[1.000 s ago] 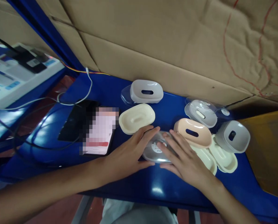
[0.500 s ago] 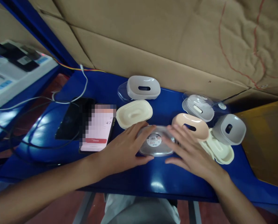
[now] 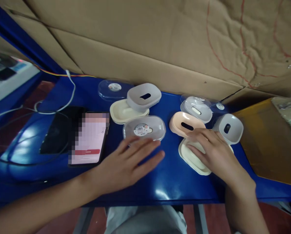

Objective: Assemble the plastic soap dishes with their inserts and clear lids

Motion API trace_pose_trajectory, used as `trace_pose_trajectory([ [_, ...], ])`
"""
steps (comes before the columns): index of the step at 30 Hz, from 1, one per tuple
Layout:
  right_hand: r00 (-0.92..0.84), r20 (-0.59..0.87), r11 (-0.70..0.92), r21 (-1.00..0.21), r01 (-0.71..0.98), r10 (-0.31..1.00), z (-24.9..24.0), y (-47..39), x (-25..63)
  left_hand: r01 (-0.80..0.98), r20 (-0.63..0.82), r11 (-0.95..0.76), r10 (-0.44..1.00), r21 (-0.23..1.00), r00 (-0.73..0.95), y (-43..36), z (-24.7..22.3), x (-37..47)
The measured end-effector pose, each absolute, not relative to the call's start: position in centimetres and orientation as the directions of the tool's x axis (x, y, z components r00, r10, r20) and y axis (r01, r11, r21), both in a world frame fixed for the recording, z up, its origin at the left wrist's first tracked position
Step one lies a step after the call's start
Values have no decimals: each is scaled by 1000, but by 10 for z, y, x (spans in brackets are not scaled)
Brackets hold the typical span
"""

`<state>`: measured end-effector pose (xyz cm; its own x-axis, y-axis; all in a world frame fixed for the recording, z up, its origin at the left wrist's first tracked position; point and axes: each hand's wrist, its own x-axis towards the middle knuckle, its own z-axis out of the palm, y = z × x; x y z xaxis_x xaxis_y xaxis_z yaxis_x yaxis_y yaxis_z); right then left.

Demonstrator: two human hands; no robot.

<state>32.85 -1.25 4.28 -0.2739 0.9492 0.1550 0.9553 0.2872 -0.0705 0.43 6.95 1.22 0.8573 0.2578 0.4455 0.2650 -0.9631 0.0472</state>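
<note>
My left hand (image 3: 133,159) has its fingers spread over the near edge of a clear-lidded grey dish (image 3: 147,130) with a round label. My right hand (image 3: 211,149) reaches over a cream dish (image 3: 192,157), fingers curved and apart; whether it touches the dish is unclear. Just beyond that hand sits a peach box (image 3: 177,122) with a dark slot. Behind the lidded dish, a grey slotted box (image 3: 142,91) rests partly on another cream dish (image 3: 121,112).
A clear lid (image 3: 108,91) lies at the back left. Grey pieces (image 3: 201,110) and an upright grey box (image 3: 233,126) stand right, near a brown carton (image 3: 264,143). A phone (image 3: 91,139) and cables lie left. Cardboard lines the back.
The lidded dish has shifted left, away from between my hands. My right hand has moved right over the cream dish. The grey slotted box now overlaps the left cream dish.
</note>
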Motion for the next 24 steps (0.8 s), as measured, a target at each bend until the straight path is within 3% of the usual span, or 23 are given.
trace_pose_trajectory([
  [3, -278, 167, 293, -69, 954, 946, 39, -7, 334, 82, 378, -996, 93, 44, 921, 52, 11, 24],
  [7, -264, 313, 321, -147, 936, 912, 44, -5, 341, 73, 402, -995, 96, 72, 910, 40, -1, 79],
  [13, -275, 401, 389, -235, 891, 874, 52, -13, 338, 80, 310, -993, 50, -86, 949, 40, -5, 101],
  [18, -351, 315, 452, -348, 822, 882, 40, -35, 331, 173, 415, -981, 123, -86, 901, 33, -2, 54],
  [21, -380, 315, 475, -324, 818, 870, 32, -54, 322, 255, 480, -966, 209, -32, 852, 36, 0, 44],
  [24, -403, 351, 503, -266, 823, 845, 26, -70, 310, 297, 429, -955, 275, 16, 861, 41, 0, 49],
])
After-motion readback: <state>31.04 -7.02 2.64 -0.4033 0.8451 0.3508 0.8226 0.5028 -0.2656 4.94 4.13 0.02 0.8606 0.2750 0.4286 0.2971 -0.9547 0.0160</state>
